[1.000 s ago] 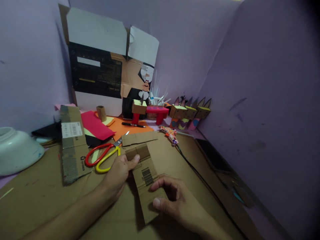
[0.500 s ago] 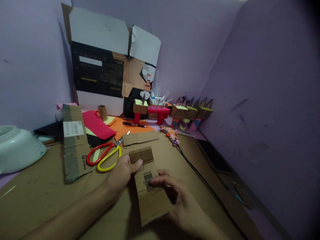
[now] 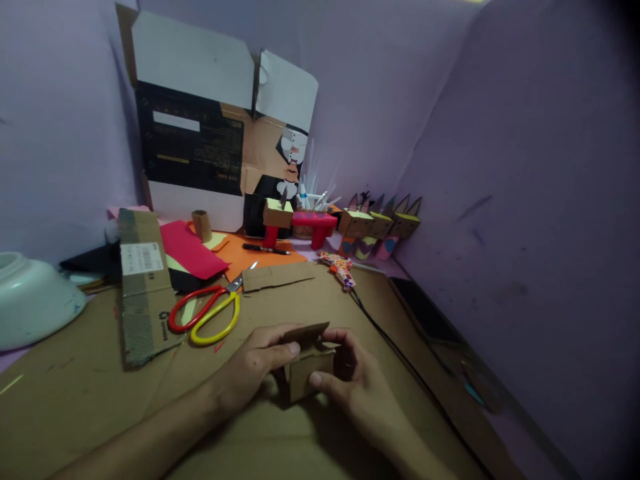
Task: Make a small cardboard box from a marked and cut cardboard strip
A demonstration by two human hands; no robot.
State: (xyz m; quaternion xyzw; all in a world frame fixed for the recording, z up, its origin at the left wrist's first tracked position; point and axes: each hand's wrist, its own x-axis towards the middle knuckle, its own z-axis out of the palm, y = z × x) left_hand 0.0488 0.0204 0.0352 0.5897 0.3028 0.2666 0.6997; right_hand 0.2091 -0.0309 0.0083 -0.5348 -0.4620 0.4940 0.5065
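Observation:
Between my hands is a piece of brown cardboard (image 3: 311,375), folded into a small box shape with one flap standing up at the top. My left hand (image 3: 263,363) grips its left side, thumb on the upper edge. My right hand (image 3: 353,377) holds the right side, with the thumb on the front face and the fingers behind. To the left lie scissors (image 3: 215,313) with one red and one yellow handle. A flat cardboard offcut (image 3: 275,275) rests just beyond my hands.
A hot glue gun (image 3: 340,269) with patterned covering trails a black cord rightward. A long taped cardboard strip (image 3: 146,293) and a pale bowl (image 3: 35,300) are at left. Cardboard animal figures (image 3: 357,223) stand at the back, near an unfolded printed box (image 3: 195,140). A dark phone-like slab (image 3: 423,310) lies right.
The cardboard was an open, flat strip with its barcode showing; now it is folded into a box shape. Both hands have closed in around it.

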